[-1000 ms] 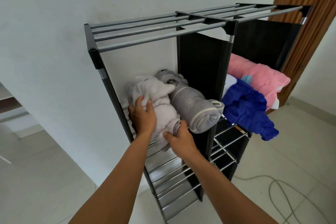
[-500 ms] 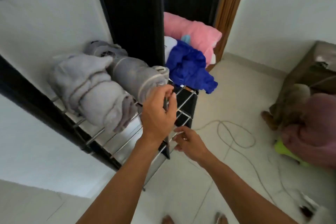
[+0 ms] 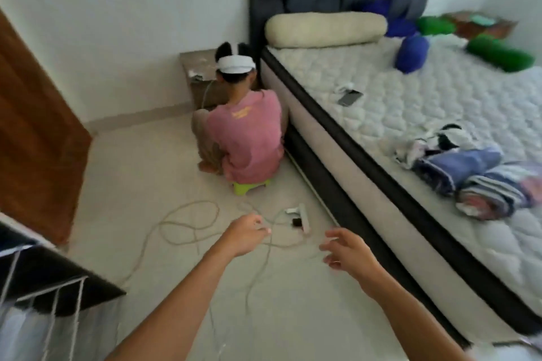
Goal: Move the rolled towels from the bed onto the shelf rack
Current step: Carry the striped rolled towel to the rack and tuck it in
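Note:
The bed fills the right side, with rolled towels on it. Two striped blue rolls lie near its front edge, beside a black-and-white roll. Farther back lie a dark blue roll and two green rolls. Only a corner of the shelf rack shows, at the lower left. My left hand and my right hand hang over the floor between rack and bed, both empty with fingers loosely apart.
A person in a pink shirt sits on a green stool by the bed's head. Cables and a power strip lie on the floor ahead. A phone and a cream bolster rest on the mattress. A brown door stands at the left.
My hands have let go of the grey towel on the rack and come away empty. The view has swung right from the rack to the bed.

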`<state>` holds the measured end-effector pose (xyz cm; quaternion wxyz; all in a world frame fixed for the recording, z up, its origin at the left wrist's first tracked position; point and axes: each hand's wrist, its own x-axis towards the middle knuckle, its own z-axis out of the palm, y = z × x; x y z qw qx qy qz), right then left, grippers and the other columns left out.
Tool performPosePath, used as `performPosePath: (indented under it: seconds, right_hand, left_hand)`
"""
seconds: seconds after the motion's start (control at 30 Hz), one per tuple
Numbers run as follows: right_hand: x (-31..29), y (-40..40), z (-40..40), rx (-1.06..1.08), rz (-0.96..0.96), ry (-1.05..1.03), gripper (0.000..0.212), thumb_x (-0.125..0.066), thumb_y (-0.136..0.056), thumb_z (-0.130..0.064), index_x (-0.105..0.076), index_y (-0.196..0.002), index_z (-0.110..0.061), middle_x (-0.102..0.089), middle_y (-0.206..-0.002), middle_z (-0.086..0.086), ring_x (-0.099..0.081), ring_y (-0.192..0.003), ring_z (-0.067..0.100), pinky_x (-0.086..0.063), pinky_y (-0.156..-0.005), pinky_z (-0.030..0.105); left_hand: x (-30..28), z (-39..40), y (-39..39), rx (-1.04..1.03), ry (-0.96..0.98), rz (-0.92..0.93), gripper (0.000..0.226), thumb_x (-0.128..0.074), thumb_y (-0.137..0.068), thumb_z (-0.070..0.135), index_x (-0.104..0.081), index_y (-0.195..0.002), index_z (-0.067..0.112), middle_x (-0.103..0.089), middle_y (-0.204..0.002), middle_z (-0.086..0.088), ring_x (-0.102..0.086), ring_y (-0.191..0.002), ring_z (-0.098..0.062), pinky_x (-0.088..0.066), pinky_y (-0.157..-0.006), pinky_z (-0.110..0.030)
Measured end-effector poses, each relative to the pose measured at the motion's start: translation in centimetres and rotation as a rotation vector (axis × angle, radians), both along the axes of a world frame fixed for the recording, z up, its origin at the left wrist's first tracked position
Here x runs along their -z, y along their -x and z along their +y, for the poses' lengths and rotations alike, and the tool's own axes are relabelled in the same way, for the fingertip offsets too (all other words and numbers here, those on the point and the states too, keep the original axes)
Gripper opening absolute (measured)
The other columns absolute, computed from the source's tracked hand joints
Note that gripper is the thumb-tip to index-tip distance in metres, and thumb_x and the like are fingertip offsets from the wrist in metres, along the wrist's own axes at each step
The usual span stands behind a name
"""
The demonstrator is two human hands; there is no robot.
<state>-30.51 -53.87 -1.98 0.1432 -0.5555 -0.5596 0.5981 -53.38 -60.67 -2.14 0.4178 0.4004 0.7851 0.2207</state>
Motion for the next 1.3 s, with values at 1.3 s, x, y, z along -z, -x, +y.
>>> performPosePath:
  seconds: [1.3]
  right_hand:
    - [6.6,-46.1,52.5,0.729,-0.357,-0.181,0.023,-0.060,-0.082,-0.023,-0.063,-0.099,-0.009,-0.062,-0.088,0.007,-0.059,-0.084,0.026,-0.043,-0.067,0.030]
  left_hand:
    - [8.6,56.2,-48.3,0.018,0.845,-0.577,0.084,-0.063,-0.078,0.063,-0.036,-0.144,0.020,-0.039,-0.148,-0.016,-0.042,-0.130,-0.040,-0.040,-0.095,-0.068]
